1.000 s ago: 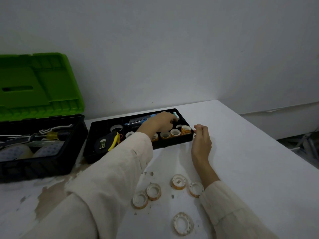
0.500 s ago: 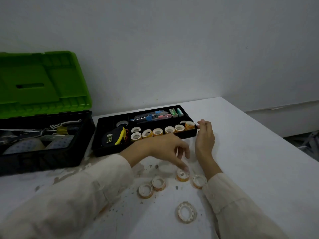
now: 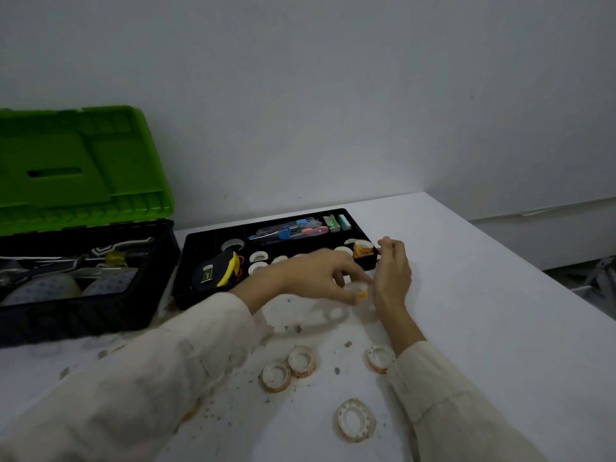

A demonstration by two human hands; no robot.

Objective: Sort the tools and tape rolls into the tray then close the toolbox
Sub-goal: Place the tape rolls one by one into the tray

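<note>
Head view: I'm pinching a tape roll in my left hand, probably bound for the near row of the tray (right hand fingers curled by its corner, grip unclear).

The black toolbox stood open, its green lid upright. Just beside it lay the black tray — a yellow-and-black tape measure at its left, pens and cutters along the back, white-cored tape rolls in a front row, an orange one at the right end. The left hand pinched a roll above the surface — four loose rolls lay flat nearer.
</note>
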